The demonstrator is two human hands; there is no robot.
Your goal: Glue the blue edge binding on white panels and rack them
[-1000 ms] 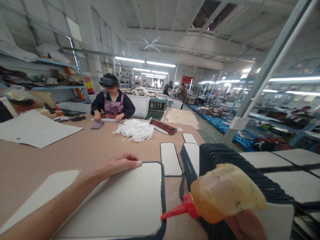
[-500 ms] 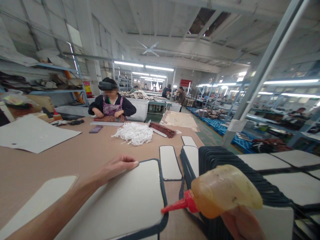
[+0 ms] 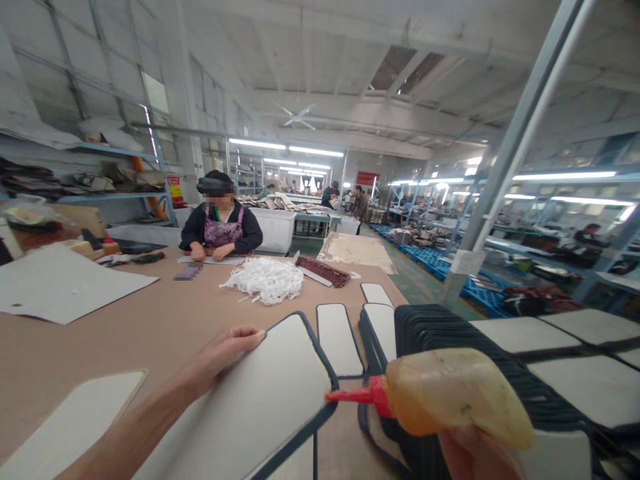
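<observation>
My left hand [image 3: 227,353] grips the upper left edge of a large white panel [image 3: 250,407] with a dark border and rounded corners. At the lower right, my right hand [image 3: 475,453] holds a translucent bottle of amber liquid [image 3: 455,390] from below, lying nearly level. Its red nozzle [image 3: 355,395] points left, with the tip at the panel's right corner, on or just over the inner side of the dark border. Part of my right hand is hidden by the bottle and cut off by the frame.
Dark-edged panels [image 3: 435,320] are stacked at the right. Beyond the panel lie a smaller bordered piece [image 3: 339,340], white strips [image 3: 265,280] and a brown bundle [image 3: 325,272]. A person [image 3: 220,223] works across the table. A metal post [image 3: 510,153] rises at the right.
The panel has turned and tilted, its right corner now pointing more to the right. The bottle has shifted slightly, its nozzle now more level. The view has tipped up a little.
</observation>
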